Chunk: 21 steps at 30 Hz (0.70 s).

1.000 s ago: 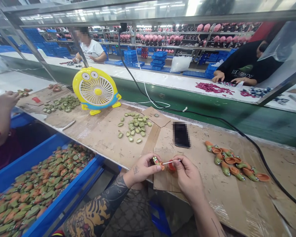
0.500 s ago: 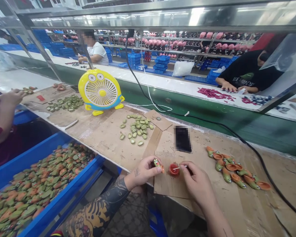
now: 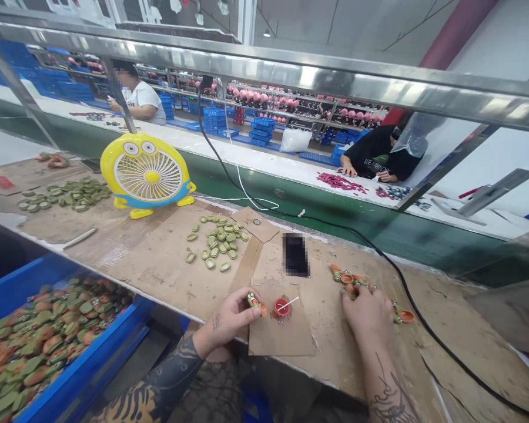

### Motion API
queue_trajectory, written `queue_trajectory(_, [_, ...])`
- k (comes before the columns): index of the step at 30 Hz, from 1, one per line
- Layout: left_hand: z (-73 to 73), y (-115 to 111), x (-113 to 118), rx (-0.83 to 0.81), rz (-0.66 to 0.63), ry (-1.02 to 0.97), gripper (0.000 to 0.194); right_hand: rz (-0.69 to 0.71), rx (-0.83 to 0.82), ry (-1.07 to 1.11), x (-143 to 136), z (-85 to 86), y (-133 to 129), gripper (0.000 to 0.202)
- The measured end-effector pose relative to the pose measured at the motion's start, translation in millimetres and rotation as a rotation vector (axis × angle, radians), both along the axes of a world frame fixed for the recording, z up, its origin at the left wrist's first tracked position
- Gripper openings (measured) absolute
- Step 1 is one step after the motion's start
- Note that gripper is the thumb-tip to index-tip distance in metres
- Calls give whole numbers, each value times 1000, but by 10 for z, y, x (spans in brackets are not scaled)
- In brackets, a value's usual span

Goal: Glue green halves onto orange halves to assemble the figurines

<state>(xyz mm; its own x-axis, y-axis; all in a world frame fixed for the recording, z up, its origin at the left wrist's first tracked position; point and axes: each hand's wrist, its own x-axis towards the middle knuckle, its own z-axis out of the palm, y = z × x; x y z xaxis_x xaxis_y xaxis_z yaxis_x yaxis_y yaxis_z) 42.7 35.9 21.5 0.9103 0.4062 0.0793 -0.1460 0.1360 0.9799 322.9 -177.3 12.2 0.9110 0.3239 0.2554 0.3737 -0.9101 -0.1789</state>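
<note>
My left hand pinches a small green-and-orange toy piece with a face painted on it, left of a small red paint pot. A thin white swab stick rests in the pot, its end sticking out over the rim. The pot stands on a square of cardboard. At the right, my right hand reaches over the cluster of green-and-orange toy pieces, thumb and fingers closed around one of them. The hand covers much of that cluster.
A yellow fan stands behind loose green pieces. A dark phone lies beyond the pot. A black cable crosses the bench. Lower left is a blue crate of pieces. Two people sit across the conveyor.
My right hand has let go of the swab stick, leaving it in the pot, and moved right to the toy pieces. My left hand still holds its piece. The view has turned right.
</note>
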Motion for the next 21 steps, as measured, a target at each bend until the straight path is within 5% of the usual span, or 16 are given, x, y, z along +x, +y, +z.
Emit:
queue_trajectory(6, [-33,-21,-5,-40,4,-1,41,-2,49,-40,-172,65,56,57])
queue_trajectory(10, [-7,-42,-13,-63,6,21,44,475,303,-88,-482,420,423,50])
queue_trajectory(14, [32,-56,-7,-53,41,18,47,930,292,294,-956,814,1146,35])
queue_trajectory(18, [32,-31,22,9,50,-10,51,1125,188,397,-1311,1060,1841,41])
queue_trajectory(21, [6,-57,6,64,37,-10,51,1152,150,458,-1456,1285,1963,36])
